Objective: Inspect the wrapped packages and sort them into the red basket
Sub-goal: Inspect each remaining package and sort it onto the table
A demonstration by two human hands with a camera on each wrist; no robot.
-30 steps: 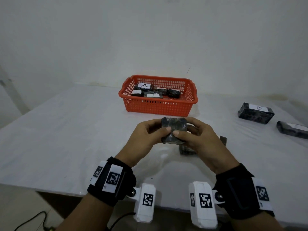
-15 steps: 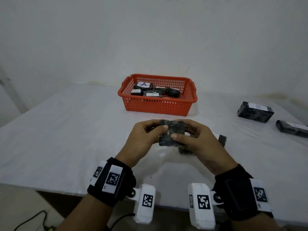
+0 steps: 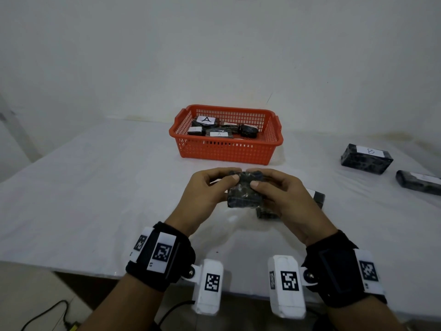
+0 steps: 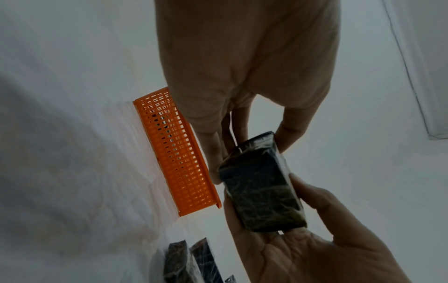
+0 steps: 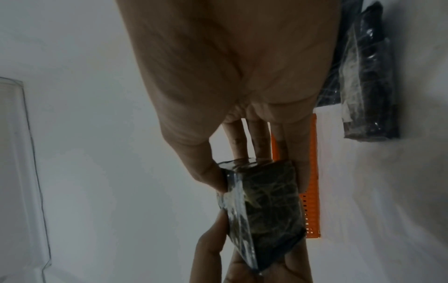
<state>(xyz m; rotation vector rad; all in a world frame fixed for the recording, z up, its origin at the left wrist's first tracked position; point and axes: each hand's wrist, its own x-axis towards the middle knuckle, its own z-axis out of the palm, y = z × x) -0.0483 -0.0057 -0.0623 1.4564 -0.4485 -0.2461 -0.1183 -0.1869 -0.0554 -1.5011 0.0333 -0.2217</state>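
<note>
Package on the table [image 3: 318, 198] mostly behind the right hand [image 3: 284, 199]; rightmost package [image 3: 417, 185] cut by the edge

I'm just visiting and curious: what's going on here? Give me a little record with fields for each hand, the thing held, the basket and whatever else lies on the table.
left hand: left hand grips one end of the held package
right hand: right hand grips its other end
held package: held package, dark and film-wrapped, above the table, no label showing
red basket: red basket behind the hands, holding several packages, two marked A
elsewhere: B package and another dark package to the right
</note>
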